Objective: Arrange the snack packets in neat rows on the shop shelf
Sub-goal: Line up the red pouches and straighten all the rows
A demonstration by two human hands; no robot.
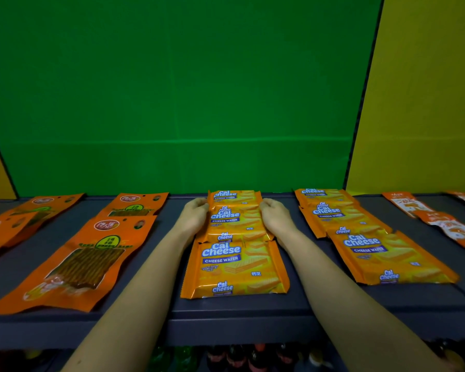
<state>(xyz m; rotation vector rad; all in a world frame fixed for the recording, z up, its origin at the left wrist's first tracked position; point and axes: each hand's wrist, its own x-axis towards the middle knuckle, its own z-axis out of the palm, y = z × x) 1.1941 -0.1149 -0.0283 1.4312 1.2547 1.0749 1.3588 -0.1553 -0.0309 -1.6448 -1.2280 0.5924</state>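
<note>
Centrally on the dark shelf (253,312), orange Cal Cheese wafer packets (235,221) are laid in 1 overlapping column, the rear ones gripped at both side edges by the curled fingers of the left hand (195,216) and right hand (275,214).

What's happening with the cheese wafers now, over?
Left hand and right hand grip the middle Cal Cheese packets at the sides, far back. Row overlapped, fairly straight. Nothing blocking.
</note>
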